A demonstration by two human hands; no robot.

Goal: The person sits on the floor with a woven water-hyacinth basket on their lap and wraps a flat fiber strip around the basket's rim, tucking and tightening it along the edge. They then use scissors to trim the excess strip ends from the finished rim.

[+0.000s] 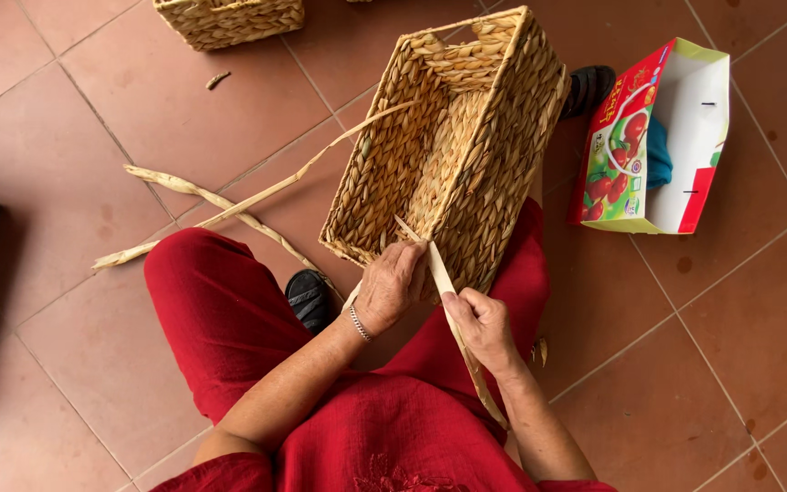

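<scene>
A rectangular woven straw basket rests tilted on my lap, its open side facing left. My left hand, with a silver bracelet at the wrist, grips the basket's near rim. My right hand pinches a flat pale straw strand that runs from the rim down past my wrist. I sit on the floor in red clothes, legs spread around the basket.
Long dried straw strands lie across the terracotta tile floor to the left. A second woven basket stands at the top edge. An open colourful cardboard box with blue cloth inside lies to the right. Black sandals are on my feet.
</scene>
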